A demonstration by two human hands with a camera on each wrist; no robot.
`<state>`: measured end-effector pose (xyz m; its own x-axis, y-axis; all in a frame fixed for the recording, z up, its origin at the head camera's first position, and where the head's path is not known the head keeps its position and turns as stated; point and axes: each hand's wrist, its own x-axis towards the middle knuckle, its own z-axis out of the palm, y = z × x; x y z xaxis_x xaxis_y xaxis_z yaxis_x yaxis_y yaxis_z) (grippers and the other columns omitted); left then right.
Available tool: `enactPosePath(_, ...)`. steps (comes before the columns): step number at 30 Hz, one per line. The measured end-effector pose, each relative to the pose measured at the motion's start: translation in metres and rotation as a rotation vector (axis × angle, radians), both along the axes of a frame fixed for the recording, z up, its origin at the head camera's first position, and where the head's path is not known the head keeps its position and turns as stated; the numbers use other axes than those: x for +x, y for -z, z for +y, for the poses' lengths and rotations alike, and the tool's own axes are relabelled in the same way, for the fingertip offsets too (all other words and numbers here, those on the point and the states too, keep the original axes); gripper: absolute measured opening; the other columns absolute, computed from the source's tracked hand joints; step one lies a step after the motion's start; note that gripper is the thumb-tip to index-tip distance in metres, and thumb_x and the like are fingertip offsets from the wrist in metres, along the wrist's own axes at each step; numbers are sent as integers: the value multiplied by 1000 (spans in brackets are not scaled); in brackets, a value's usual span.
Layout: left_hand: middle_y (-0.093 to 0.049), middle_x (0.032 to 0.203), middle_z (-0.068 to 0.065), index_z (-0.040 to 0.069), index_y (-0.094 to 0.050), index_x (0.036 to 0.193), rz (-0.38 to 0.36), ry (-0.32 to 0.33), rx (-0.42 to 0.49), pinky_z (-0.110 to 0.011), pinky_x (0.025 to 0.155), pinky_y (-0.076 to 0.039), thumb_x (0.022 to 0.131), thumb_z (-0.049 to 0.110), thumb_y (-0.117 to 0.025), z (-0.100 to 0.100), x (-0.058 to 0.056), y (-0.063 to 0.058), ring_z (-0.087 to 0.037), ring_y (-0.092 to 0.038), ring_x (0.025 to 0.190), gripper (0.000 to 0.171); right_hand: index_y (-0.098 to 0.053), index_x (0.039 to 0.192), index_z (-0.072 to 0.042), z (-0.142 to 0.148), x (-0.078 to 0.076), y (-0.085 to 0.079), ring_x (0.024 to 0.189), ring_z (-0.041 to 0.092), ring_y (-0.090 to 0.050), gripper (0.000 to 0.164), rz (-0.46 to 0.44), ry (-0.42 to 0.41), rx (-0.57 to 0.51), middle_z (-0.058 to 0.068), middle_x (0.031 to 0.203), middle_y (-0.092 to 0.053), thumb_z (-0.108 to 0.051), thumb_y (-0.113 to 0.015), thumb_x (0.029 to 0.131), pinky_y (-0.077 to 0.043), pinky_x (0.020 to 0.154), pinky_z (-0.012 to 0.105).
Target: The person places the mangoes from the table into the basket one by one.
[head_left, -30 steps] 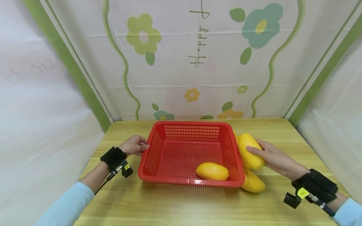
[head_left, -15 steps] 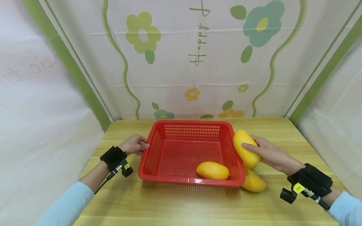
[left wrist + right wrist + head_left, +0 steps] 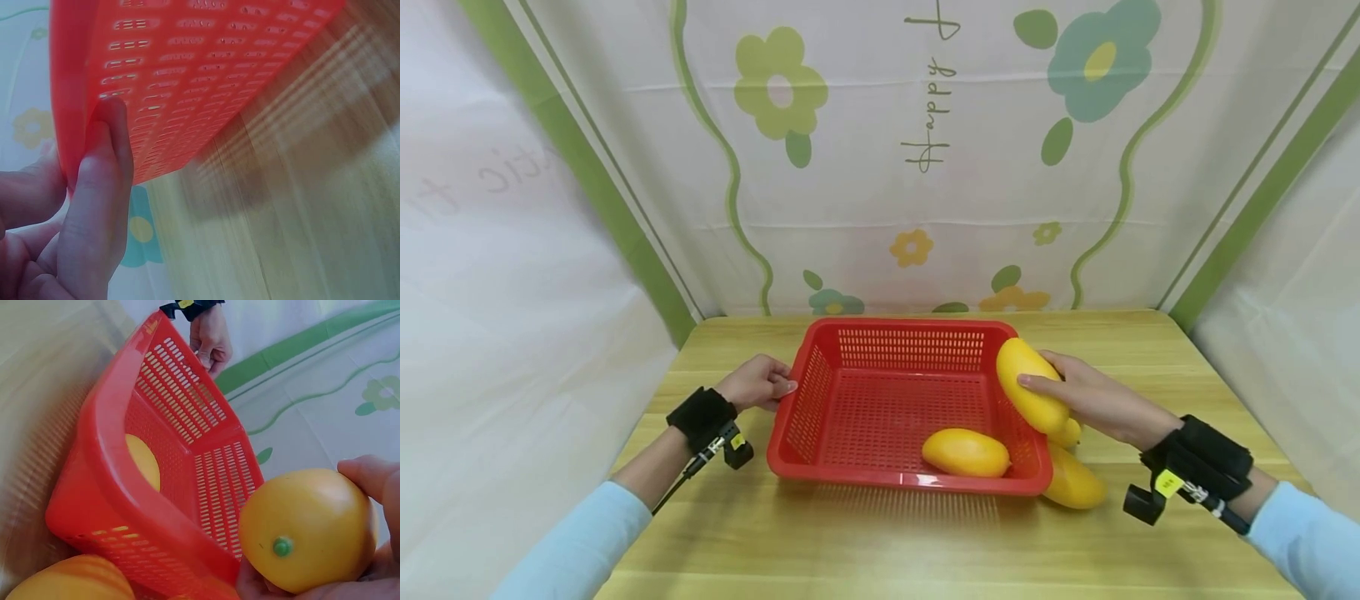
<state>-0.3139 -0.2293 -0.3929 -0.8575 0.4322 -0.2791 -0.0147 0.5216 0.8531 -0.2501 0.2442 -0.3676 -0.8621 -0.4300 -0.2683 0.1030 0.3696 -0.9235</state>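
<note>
1. Red plastic forms the slotted basket (image 3: 880, 400), which we find on the wooden table (image 3: 880, 542).
2. At the left side of the basket we see the left hand (image 3: 754, 383). It pinches the rim, with the thumb on one side and the fingers against the outer wall.
3. At the right side of the basket we see the right hand (image 3: 1097, 398), well apart from the left one. It grips a yellow mango (image 3: 306, 528), and the thumb lies across this fruit.
4. The gripped mango is tilted above the right rim of the basket; whether it touches this rim, we cannot tell. In the right wrist view we notice a green stem nub on its end.
5. Inside the basket, near its close right corner, we see a lying mango (image 3: 966, 452).
6. Outside the basket, by its right wall, we count two more: a resting mango (image 3: 1077, 482) and a partly hidden mango (image 3: 1067, 434).
7. Behind the basket we observe a white curtain (image 3: 850, 187) with printed flowers.
</note>
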Motion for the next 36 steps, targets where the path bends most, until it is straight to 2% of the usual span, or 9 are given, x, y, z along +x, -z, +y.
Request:
enactPosePath(9,-70,98,-29,-18,-55,118,0,1,5,-40,76,-61,98,0,-49,0,0,0,-25,-71,83,27,-33,140,-5,-15,-18,-1,103,32,-55,56,53,-51,29,20,116,-54,-37,-53,98,-53,88,39)
enactPosePath(15,-70,98,-29,-18,-55,118,-4,4,6,-40,76,-61,98,0,-49,1,-1,0,-26,-71,83,28,-33,143,-10,-26,-26,-2,112,31,-51,64,72,-71,110,16,125,-53,-44,-57,94,-48,99,49)
enactPosePath(23,-69,99,-30,-18,-54,120,5,5,9,-39,74,-61,98,0,-49,0,-3,2,-26,-71,83,29,-32,145,-6,-45,-40,0,112,32,-49,76,107,-123,213,17,128,-49,-46,-63,89,-46,99,49)
enactPosePath(26,-69,99,-30,-18,-54,119,1,5,11,-39,74,-61,98,0,-49,0,-3,2,-26,-71,83,29,-31,146,-3,-49,-43,0,115,33,-47,80,117,-151,264,19,134,-47,-46,-65,88,-42,103,54)
enactPosePath(30,-70,98,-28,-17,-55,118,-1,-1,2,-39,74,-61,98,0,-49,-1,-3,2,-25,-71,82,27,-31,146,0,-54,-47,1,120,36,-42,83,84,-183,311,22,140,-42,-43,-67,86,-37,106,60)
enactPosePath(33,-70,96,-26,-17,-56,117,3,-6,-9,-39,74,-61,98,0,-49,-1,-2,2,-25,-71,81,27,-34,144,2,-59,-50,3,119,36,-41,80,74,-209,324,21,137,-45,-39,-69,86,-38,105,58)
enactPosePath(36,-71,95,-26,-17,-56,117,-8,-18,-8,-39,74,-61,97,-1,-49,1,-2,1,-25,-71,81,26,-41,139,2,-64,-53,6,112,33,-46,72,76,-226,340,18,125,-52,-36,-70,85,-44,98,49)
